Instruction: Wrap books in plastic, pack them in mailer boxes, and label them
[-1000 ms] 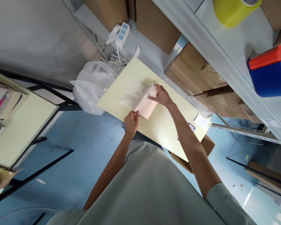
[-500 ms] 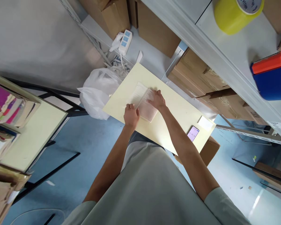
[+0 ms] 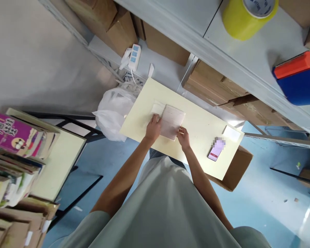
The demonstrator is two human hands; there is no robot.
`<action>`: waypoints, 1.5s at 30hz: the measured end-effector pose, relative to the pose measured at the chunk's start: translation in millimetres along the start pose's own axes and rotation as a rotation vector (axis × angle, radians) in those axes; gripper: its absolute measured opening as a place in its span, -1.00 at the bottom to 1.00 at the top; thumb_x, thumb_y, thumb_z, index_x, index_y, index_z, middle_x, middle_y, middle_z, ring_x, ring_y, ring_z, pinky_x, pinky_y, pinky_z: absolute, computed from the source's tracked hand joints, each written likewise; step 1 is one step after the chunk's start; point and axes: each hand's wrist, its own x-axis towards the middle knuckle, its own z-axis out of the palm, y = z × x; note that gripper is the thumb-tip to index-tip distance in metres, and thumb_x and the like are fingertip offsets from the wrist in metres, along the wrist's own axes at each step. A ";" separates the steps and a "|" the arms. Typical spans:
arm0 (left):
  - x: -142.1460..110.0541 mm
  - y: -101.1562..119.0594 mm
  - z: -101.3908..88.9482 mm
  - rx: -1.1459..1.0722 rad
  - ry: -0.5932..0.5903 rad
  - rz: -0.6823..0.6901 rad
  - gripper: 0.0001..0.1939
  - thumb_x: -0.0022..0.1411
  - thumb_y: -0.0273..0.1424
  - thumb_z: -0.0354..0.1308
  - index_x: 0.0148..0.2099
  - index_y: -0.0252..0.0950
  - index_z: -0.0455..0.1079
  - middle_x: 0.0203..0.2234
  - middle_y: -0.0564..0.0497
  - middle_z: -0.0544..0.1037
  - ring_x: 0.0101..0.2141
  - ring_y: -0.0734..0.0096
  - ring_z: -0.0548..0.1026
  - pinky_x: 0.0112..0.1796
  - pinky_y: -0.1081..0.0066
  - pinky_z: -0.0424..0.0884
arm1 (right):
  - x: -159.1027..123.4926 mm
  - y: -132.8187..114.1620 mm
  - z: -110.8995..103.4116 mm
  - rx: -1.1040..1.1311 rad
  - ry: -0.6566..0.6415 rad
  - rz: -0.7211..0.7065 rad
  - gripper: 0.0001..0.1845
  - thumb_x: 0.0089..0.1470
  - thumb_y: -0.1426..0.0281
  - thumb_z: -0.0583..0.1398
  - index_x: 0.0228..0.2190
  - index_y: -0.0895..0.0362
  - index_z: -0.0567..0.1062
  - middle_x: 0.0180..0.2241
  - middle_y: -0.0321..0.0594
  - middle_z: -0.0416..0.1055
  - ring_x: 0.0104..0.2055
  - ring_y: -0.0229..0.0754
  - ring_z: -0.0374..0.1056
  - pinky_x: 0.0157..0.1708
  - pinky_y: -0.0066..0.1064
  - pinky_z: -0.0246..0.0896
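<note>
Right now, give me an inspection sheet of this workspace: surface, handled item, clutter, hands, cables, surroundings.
Surface: pale yellow tabletop, bearing the items below.
Handled item: open booklet, lying on the tabletop; print too faint to read.
Clutter: phone and a flat white item near the right end.
Hands: left hand on the booklet near its fold; right hand at its right-hand edge, grip unclear.
Cables: white cord running from the power strip on the grey shelf behind.
Surroundings: plastic bag at left, cardboard box below the right end, books far left.
</note>
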 end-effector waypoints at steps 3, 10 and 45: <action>-5.2 25.9 9.8 0.009 -0.039 -0.009 -0.38 0.33 -0.67 0.03 0.41 -0.44 0.31 0.43 -0.41 0.27 0.51 -0.19 0.09 0.38 0.01 0.31 | -1.1 -6.0 -17.2 0.016 0.074 0.027 -0.49 0.07 0.11 0.32 0.00 0.11 0.54 -0.07 -0.03 0.64 -0.14 -0.02 0.57 -0.17 -0.19 0.52; -17.9 63.2 29.4 -0.135 -0.070 0.010 -0.29 0.33 -0.71 0.00 0.50 -0.45 0.18 0.47 -0.43 0.23 0.52 -0.22 0.05 0.41 -0.11 0.26 | -30.2 -43.5 -48.8 -0.186 0.259 -0.104 -0.59 0.14 0.13 0.23 -0.08 0.13 0.55 -0.17 -0.04 0.64 -0.17 -0.05 0.54 -0.16 -0.20 0.48; -17.6 -86.5 -43.6 -0.513 -0.042 -0.069 -0.53 0.41 -0.43 0.08 0.31 -0.20 0.45 -0.09 -0.14 0.60 -0.08 0.17 0.63 0.01 0.19 0.59 | -32.6 -46.1 84.1 -0.463 0.136 0.048 -0.44 0.30 0.43 0.19 0.29 -0.04 0.50 -0.07 -0.20 0.54 -0.16 -0.18 0.61 -0.10 -0.34 0.56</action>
